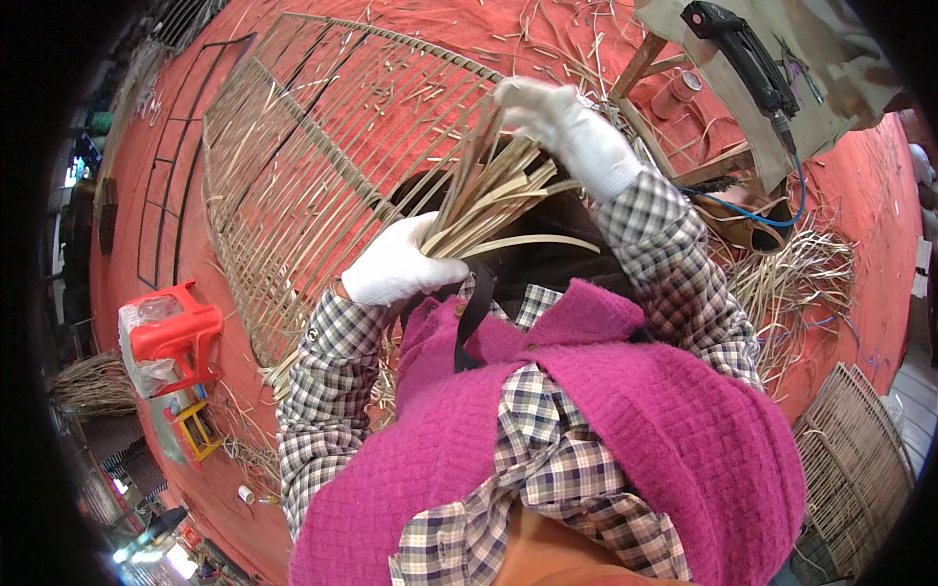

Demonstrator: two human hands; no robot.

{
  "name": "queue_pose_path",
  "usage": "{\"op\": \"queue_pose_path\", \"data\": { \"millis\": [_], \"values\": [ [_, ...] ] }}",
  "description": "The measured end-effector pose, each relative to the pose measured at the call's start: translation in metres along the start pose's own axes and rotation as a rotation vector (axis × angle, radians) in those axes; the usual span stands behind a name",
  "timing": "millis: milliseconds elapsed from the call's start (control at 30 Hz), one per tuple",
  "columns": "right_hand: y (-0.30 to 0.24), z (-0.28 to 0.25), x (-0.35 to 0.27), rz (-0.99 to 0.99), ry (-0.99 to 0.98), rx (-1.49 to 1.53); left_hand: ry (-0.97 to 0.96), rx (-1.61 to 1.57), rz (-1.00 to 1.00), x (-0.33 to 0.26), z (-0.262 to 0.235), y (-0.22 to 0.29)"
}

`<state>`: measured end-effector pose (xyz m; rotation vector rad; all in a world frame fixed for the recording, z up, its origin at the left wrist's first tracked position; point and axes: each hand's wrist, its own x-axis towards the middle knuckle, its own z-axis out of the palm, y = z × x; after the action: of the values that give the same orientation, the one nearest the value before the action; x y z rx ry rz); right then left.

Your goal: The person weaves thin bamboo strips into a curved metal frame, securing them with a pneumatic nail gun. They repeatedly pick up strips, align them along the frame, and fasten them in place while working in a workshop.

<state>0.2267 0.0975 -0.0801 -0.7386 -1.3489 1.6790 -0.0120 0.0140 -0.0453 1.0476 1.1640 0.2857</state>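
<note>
Left hand [396,266] grips the bundle of cane strips [489,200] at its base; right hand [562,122] closes round the tips; better to draw strips out singly, beside the woven frame [322,146].

A red floor covering [860,186] littered with straw scraps lay underfoot, with a red plastic stool [176,337] at the left and daylight beyond.

I see my left hand [393,266], white-gloved, clamped round the base of a bundle of flat cane strips [493,200]. My right hand [562,122], also gloved, grips the strips' upper ends. Behind them lies a large woven cane frame [313,156] on red floor [860,195]. Red plastic stool [176,337] at left, black power tool [743,54] top right, loose cane pile [796,283] right.
</note>
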Motion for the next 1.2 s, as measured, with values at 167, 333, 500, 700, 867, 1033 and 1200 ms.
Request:
{"op": "queue_pose_path", "data": {
  "millis": [167, 333, 500, 700, 867, 1033, 1200],
  "values": [
    [0.011, 0.011, 0.007, 0.026, -0.281, -0.292, -0.021, -0.016, 0.0, 0.006, -0.005, 0.0],
    [-0.006, -0.011, -0.001, -0.026, 0.222, 0.07, 0.138, -0.101, 0.046, 0.006, -0.013, 0.005],
    [-0.01, -0.015, -0.057, -0.063, -0.043, -0.539, 0.17, -0.235, 0.102, 0.002, -0.015, 0.01],
    [0.024, 0.002, -0.073, -0.09, 0.06, -0.946, 0.367, -0.05, 0.145, 0.011, -0.025, -0.004],
    [0.036, -0.024, -0.057, 0.371, 0.069, -1.015, 1.143, 0.472, 0.22, 0.009, -0.081, 0.057],
    [0.043, -0.027, -0.036, 0.629, 0.213, -0.3, 0.859, 0.397, 0.783, 0.022, -0.085, 0.108],
    [0.037, -0.025, -0.008, 0.14, 0.163, -0.638, 0.272, 0.378, 0.365, 0.103, -0.013, 0.089]
  ]
}}
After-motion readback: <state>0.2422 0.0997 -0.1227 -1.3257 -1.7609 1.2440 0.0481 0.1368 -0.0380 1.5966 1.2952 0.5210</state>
